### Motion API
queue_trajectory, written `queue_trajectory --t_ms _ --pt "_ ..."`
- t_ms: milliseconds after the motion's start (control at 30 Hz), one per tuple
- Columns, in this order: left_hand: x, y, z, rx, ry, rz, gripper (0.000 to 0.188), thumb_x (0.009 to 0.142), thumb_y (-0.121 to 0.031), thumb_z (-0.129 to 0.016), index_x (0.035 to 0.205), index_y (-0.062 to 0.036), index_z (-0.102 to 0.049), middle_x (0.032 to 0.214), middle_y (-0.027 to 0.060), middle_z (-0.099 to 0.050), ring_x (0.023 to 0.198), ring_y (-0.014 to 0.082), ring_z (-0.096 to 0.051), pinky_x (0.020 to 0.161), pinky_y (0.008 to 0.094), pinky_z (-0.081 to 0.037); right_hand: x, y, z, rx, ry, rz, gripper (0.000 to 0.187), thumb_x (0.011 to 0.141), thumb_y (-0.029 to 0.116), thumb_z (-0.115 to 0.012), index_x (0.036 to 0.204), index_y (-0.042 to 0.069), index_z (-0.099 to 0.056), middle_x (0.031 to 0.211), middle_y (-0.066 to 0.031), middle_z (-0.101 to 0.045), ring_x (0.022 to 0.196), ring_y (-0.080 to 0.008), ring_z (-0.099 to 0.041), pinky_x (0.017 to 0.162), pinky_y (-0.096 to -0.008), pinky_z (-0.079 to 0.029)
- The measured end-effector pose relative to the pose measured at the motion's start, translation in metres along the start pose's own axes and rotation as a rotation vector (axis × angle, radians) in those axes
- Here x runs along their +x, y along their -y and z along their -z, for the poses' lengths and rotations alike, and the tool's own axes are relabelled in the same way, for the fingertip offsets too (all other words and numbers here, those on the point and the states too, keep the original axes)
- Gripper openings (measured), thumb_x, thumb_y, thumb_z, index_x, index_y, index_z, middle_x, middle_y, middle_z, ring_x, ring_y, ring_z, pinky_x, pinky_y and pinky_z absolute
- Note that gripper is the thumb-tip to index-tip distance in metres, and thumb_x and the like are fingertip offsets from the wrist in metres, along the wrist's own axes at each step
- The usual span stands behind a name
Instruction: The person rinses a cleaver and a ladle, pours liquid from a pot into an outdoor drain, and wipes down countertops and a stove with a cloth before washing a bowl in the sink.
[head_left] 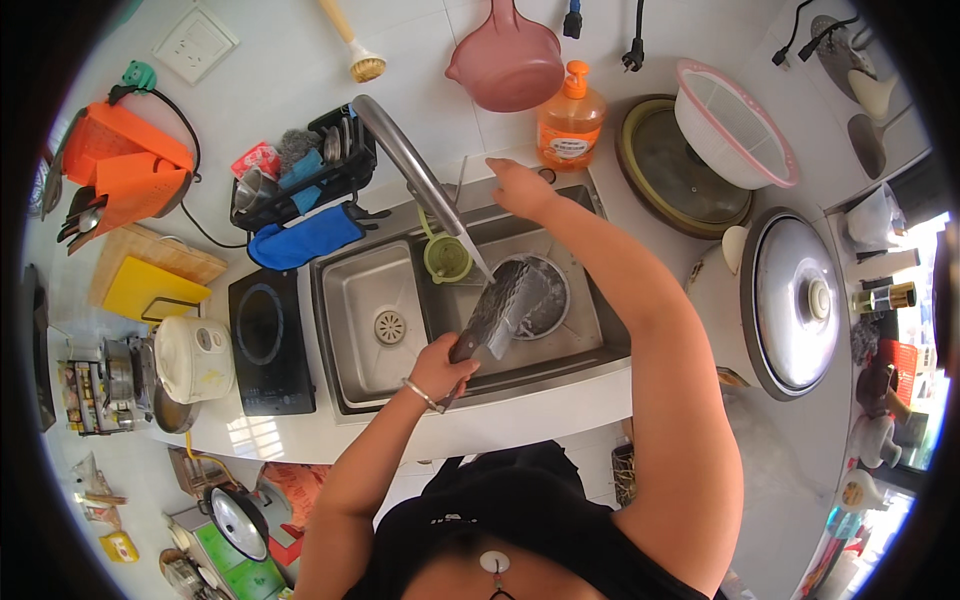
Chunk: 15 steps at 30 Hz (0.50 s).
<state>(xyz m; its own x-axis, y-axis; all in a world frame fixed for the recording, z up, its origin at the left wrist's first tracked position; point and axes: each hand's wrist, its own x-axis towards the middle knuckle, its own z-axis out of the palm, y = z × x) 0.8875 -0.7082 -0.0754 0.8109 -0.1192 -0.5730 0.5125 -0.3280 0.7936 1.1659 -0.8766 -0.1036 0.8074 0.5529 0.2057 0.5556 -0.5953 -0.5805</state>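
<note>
My left hand [440,372] is wrapped round the dark handle of a cleaver [508,300]. The wide wet blade tilts up to the right over the right sink basin [585,335], below the spout of the tall metal faucet [410,165]. Under the blade, a round metal bowl [556,312] sits in that basin, partly covered by it. My right hand [522,188] reaches to the back edge of the sink, its fingers stretched leftward near a thin upright metal lever [461,180], holding nothing that shows. A green strainer [447,258] sits by the sink divider.
An orange soap bottle [572,125] stands just behind my right hand. A black rack [340,170] and blue cloth mitt [305,235] are left of the faucet. To the right stand a large lidded pot [795,300], a glass lid [665,165] and a pink-rimmed basket [735,125].
</note>
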Motion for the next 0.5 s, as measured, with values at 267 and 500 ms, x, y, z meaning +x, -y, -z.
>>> queue_trajectory --t_ms 267,500 --pt "0.022 -0.027 -0.017 1.097 -0.346 -0.468 0.037 0.072 -0.009 -0.058 0.108 -0.0070 -0.055 0.080 0.0128 -0.056 0.068 0.0309 -0.059 0.059 0.0392 -0.049 0.007 -0.024 0.007 0.049 0.039 -0.076 0.041 0.076 0.015 -0.053 0.110 -0.007 -0.050 0.101 -0.0267 -0.059 0.095 -0.0403 -0.056 0.084 -0.0450 -0.045" --pt "-0.007 -0.020 -0.010 1.334 -0.369 -0.437 0.043 0.073 -0.010 -0.056 0.115 -0.0038 -0.053 0.082 0.0123 -0.056 0.068 0.0266 -0.060 0.061 0.0378 -0.048 0.022 0.001 -0.010 0.309 0.136 -0.154 0.046 0.076 0.022 -0.058 0.109 -0.009 -0.051 0.106 -0.0288 -0.057 0.103 -0.0394 -0.053 0.088 -0.0412 -0.043"
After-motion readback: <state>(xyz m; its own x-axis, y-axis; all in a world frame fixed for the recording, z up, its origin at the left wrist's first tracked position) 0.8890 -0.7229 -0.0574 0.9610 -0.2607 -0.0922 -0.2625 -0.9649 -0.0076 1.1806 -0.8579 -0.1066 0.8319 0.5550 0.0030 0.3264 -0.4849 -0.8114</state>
